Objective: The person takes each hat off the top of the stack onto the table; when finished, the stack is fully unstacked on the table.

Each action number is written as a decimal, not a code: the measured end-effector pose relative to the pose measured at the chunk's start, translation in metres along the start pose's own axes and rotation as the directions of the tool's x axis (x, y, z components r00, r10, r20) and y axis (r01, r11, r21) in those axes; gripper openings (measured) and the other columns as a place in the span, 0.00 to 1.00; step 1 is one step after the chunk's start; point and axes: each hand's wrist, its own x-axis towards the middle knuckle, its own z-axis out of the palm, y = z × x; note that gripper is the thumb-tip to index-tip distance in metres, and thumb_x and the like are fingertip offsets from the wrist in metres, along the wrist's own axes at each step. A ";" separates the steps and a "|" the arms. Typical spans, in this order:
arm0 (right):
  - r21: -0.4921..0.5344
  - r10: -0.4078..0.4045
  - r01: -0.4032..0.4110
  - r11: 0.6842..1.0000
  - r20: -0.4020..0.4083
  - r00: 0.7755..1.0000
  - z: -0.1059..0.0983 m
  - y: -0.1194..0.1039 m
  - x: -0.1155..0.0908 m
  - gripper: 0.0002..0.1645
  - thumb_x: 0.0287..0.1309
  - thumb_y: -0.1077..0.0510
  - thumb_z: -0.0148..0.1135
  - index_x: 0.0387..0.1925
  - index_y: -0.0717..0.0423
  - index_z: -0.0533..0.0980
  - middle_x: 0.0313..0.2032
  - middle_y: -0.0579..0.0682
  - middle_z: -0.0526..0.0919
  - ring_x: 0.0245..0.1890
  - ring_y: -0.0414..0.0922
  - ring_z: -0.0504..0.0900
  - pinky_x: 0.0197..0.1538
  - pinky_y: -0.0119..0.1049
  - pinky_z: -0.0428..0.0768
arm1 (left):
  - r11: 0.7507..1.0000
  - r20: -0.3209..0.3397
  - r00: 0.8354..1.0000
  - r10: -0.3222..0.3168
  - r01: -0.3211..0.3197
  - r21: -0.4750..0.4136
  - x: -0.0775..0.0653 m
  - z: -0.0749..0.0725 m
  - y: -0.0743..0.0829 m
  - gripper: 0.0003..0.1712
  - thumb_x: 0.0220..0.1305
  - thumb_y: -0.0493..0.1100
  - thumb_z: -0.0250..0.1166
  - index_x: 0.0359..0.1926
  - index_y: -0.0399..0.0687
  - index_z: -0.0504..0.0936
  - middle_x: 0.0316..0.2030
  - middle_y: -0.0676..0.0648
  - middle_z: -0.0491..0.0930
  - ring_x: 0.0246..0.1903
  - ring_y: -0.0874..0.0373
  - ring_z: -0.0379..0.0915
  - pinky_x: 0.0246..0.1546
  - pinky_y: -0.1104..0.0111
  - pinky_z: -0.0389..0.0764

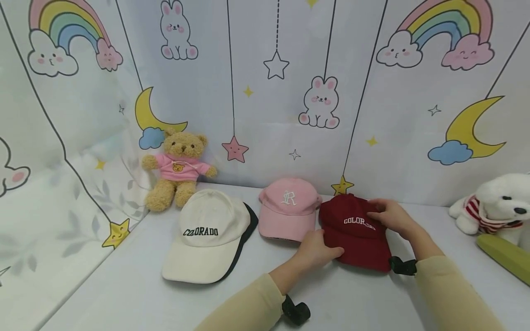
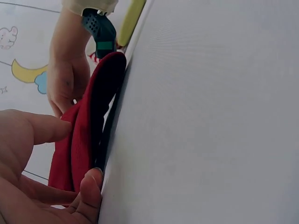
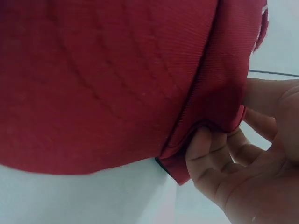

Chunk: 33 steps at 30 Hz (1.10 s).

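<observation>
A dark red baseball cap (image 1: 360, 250) with white COLORADO lettering rests on the white table, brim toward me. My left hand (image 1: 312, 250) holds its left edge, thumb on top of the brim; in the left wrist view, fingertips (image 2: 91, 189) reach under that edge. On the cap's other side my right hand (image 1: 391, 216) grips the crown's lower edge. The right wrist view has its fingers (image 3: 205, 149) curled beneath the fabric. Just left of the red cap sits a pink cap (image 1: 290, 223) with a white letter R. Further left lies a cream cap (image 1: 207, 248) with black COLORADO lettering.
A teddy bear (image 1: 180, 168) in a pink shirt sits behind the cream cap. At the far right are a white plush dog (image 1: 497, 202) and a green elongated object (image 1: 503, 257). A patterned cloth (image 1: 273, 105) hangs behind the table.
</observation>
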 end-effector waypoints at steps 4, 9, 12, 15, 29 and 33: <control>-0.034 0.010 -0.010 0.999 0.012 1.000 0.001 0.001 0.000 0.32 0.70 0.60 0.58 0.65 0.79 0.63 0.54 0.76 0.75 0.45 0.57 0.79 0.40 0.42 0.81 | 1.000 0.003 1.000 -0.016 0.016 0.017 -0.003 0.001 0.000 0.29 0.58 0.47 0.73 0.57 0.35 0.78 0.41 0.46 0.80 0.40 0.59 0.74 0.42 0.67 0.79; -0.118 -0.022 0.020 0.993 -0.009 1.000 0.001 -0.004 -0.003 0.34 0.70 0.56 0.59 0.64 0.79 0.63 0.55 0.78 0.73 0.52 0.67 0.77 0.48 0.55 0.80 | 1.000 0.003 1.000 -0.031 0.031 -0.004 -0.007 0.000 -0.002 0.36 0.59 0.49 0.73 0.63 0.34 0.74 0.51 0.43 0.77 0.51 0.54 0.73 0.51 0.61 0.78; -0.172 -0.052 0.045 0.984 -0.036 0.998 0.001 -0.008 -0.006 0.36 0.70 0.53 0.59 0.64 0.79 0.63 0.56 0.80 0.72 0.56 0.71 0.74 0.51 0.60 0.78 | 0.999 0.007 1.000 -0.005 0.006 -0.041 -0.009 -0.003 -0.004 0.36 0.60 0.49 0.72 0.64 0.35 0.73 0.52 0.43 0.77 0.52 0.54 0.73 0.52 0.61 0.77; -0.203 -0.072 0.059 0.977 -0.057 0.996 0.002 -0.013 -0.011 0.39 0.70 0.49 0.60 0.66 0.78 0.62 0.56 0.80 0.70 0.55 0.72 0.73 0.49 0.60 0.80 | 0.993 0.017 0.999 0.030 -0.027 -0.111 -0.011 -0.008 -0.007 0.36 0.60 0.49 0.72 0.65 0.36 0.72 0.50 0.44 0.77 0.48 0.55 0.74 0.48 0.64 0.77; -0.295 -0.168 0.149 0.944 -0.041 0.985 0.020 -0.039 -0.040 0.49 0.58 0.43 0.72 0.69 0.66 0.61 0.55 0.73 0.65 0.53 0.70 0.69 0.41 0.60 0.82 | 0.956 0.023 0.986 0.162 -0.151 -0.253 -0.025 -0.050 -0.020 0.37 0.64 0.49 0.70 0.71 0.48 0.68 0.53 0.48 0.76 0.40 0.63 0.76 0.40 0.70 0.78; -0.338 -0.172 0.149 0.929 -0.037 0.984 0.028 -0.042 -0.045 0.49 0.56 0.43 0.73 0.69 0.62 0.61 0.54 0.71 0.66 0.53 0.70 0.66 0.40 0.61 0.82 | 0.952 0.019 0.985 0.173 -0.162 -0.260 -0.032 -0.062 -0.026 0.37 0.65 0.48 0.70 0.71 0.49 0.67 0.55 0.45 0.75 0.42 0.61 0.76 0.44 0.69 0.78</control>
